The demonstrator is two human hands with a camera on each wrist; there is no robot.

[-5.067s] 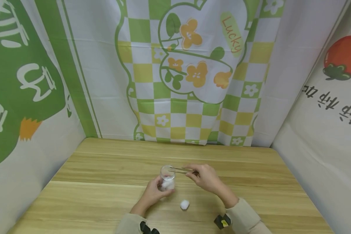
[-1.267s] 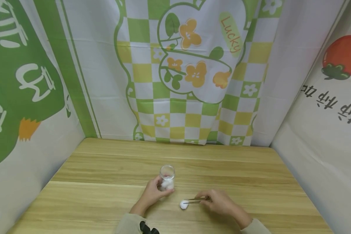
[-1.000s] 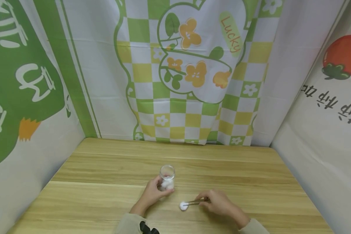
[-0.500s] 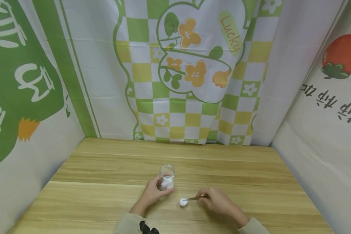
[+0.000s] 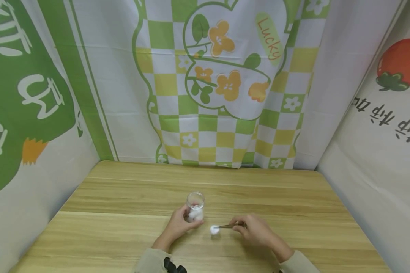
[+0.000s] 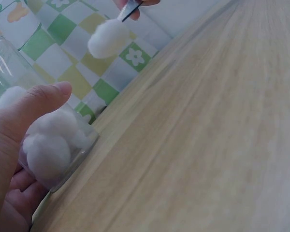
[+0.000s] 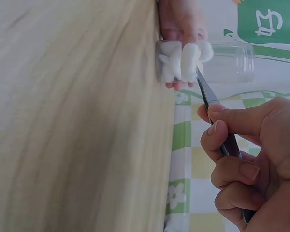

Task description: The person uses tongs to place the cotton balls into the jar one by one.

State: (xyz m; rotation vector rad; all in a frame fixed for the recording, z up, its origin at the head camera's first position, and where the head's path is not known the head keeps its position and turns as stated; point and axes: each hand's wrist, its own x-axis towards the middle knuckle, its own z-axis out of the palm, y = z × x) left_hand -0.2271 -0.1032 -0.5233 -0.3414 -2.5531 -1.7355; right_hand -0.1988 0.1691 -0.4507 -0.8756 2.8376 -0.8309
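My left hand point(image 5: 177, 226) holds a clear open-mouthed jar point(image 5: 195, 200) upright on the table, its thumb and fingers round the lower wall. Several white cotton balls point(image 6: 52, 145) are heaped in the bottom of the jar. Right of it, my right hand point(image 5: 256, 231) grips a pair of metal tweezers point(image 5: 229, 226) between thumb and fingers. The tips pinch a single cotton ball point(image 5: 214, 230), which hangs above the tabletop in the left wrist view point(image 6: 108, 38). That ball is beside the jar, apart from it and lower than its rim in the head view.
The wood-grain table point(image 5: 130, 189) reaches back to a green and yellow checked curtain point(image 5: 215, 136). Printed cloth walls stand at the left point(image 5: 65, 170) and right point(image 5: 358, 170) sides.
Earlier the tweezers were at the jar's mouth while the cotton ball lay on the table. They came down, pinched the ball and lifted it. The left hand and jar stayed put.
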